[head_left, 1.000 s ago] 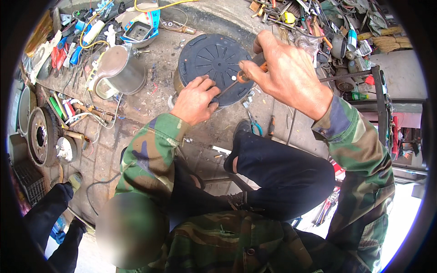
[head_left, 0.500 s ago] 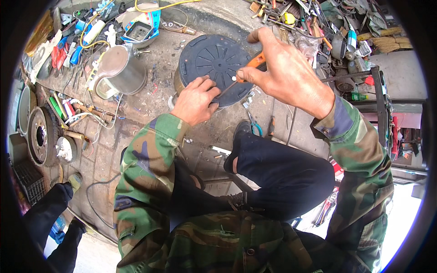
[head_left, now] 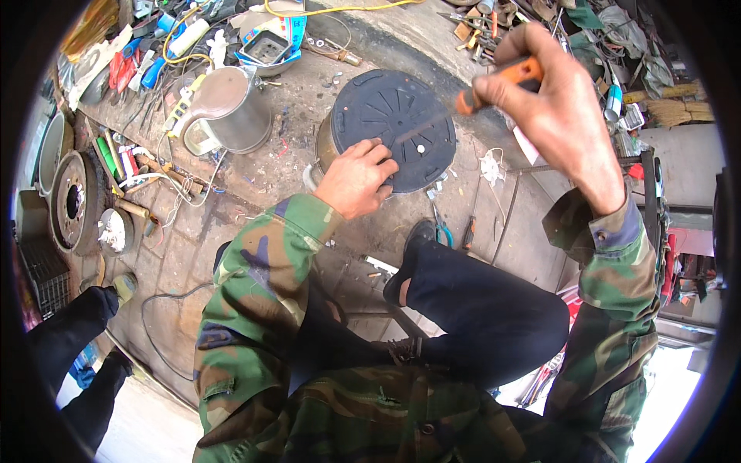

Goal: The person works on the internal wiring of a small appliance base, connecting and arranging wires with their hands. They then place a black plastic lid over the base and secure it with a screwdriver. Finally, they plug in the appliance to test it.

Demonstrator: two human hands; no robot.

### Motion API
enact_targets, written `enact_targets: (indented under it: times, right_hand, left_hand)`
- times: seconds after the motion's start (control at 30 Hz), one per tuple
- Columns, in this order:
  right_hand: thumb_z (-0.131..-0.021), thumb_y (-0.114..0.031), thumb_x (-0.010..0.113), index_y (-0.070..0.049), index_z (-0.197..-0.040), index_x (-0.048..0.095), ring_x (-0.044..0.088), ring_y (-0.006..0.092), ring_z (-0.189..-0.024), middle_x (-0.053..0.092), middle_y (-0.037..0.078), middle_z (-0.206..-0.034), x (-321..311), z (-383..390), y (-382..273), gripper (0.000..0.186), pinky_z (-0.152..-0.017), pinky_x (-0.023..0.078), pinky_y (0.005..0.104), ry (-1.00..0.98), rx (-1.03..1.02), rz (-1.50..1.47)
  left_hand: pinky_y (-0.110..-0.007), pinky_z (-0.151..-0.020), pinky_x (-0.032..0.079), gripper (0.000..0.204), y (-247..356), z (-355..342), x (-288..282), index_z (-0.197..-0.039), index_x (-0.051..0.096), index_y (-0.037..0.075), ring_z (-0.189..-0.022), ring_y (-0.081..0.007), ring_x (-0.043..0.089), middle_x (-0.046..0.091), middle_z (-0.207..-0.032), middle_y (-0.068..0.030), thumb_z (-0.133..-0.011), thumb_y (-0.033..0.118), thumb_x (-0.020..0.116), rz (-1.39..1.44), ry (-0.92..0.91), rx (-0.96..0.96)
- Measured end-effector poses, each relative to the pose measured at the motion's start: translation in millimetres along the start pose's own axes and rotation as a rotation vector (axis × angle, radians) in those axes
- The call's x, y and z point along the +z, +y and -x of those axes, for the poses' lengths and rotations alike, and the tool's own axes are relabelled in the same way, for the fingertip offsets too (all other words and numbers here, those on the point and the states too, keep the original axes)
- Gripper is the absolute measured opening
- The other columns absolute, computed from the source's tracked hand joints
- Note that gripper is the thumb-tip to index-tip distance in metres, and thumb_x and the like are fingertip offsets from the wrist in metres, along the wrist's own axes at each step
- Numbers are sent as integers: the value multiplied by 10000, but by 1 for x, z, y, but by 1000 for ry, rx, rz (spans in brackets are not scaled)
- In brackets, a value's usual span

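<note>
A round appliance lies with its black ribbed base [head_left: 417, 96] facing up, on the ground ahead of me. My left hand [head_left: 357, 179] grips its near left rim, fingertips bent over the base and thumb by the edge. In my right hand [head_left: 562, 112], raised to the right of the base, is a screwdriver [head_left: 519, 75] with an orange and black handle. Its thin shaft, blurred, slants down left across the base toward my left fingertips. Whether the tip touches anything is unclear. A small white disc [head_left: 421, 148] shows on the base near its front edge.
A metal jug [head_left: 245, 116] stands left of the appliance. Pliers with teal handles [head_left: 442, 229] and another screwdriver [head_left: 469, 232] lie in front. Tools and scraps heap up along both far sides. At far left are a wheel [head_left: 71, 202] and another person's legs [head_left: 73, 332].
My right hand has pulled up and to the right with the screwdriver, away from the base. My left hand stays at the rim. The whole view has shifted slightly.
</note>
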State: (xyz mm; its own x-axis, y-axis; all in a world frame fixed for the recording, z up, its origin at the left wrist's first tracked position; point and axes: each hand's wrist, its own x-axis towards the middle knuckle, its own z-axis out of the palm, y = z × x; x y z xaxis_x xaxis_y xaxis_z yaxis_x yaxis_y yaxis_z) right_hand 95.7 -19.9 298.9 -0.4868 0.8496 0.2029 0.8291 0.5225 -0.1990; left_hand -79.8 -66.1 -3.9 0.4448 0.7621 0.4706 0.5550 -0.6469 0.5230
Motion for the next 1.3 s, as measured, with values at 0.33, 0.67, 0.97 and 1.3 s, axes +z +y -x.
enact_targets:
  times: [0.33, 0.67, 0.97, 1.3]
  right_hand:
    - [-936, -240, 830, -3, -1162, 643, 765, 274, -910, 777, 163, -959, 63, -46, -2, 377, -812, 586, 406, 5, -46, -89]
    - [-949, -179, 787, 21, -1137, 609, 792, 275, -909, 815, 170, -919, 81, -59, -7, 327, -813, 591, 403, -25, -68, -113]
    - [-953, -161, 770, 20, -1119, 599, 801, 259, -926, 829, 150, -906, 80, -60, -10, 300, -828, 593, 392, -60, -56, -158]
    - [-932, -172, 801, 20, -1101, 607, 785, 331, -907, 776, 198, -916, 80, -60, -7, 321, -803, 581, 416, -21, -159, -42]
  left_hand:
    - [-450, -1109, 520, 429, 3, -3, -2, -1150, 752, 84, -1322, -352, 603, 687, -1264, -96, -752, 176, 883, -11, -37, -16]
    - [-449, -1107, 519, 414, 5, -4, -3, -1141, 743, 81, -1326, -349, 595, 685, -1251, -97, -757, 169, 871, -16, -35, -25]
    - [-451, -1106, 520, 414, 5, -4, -4, -1131, 742, 74, -1319, -349, 597, 685, -1239, -98, -749, 164, 873, -10, -31, -23]
    - [-453, -1102, 520, 412, 6, -5, -5, -1123, 744, 71, -1313, -351, 599, 684, -1236, -99, -745, 164, 878, -10, -36, -27]
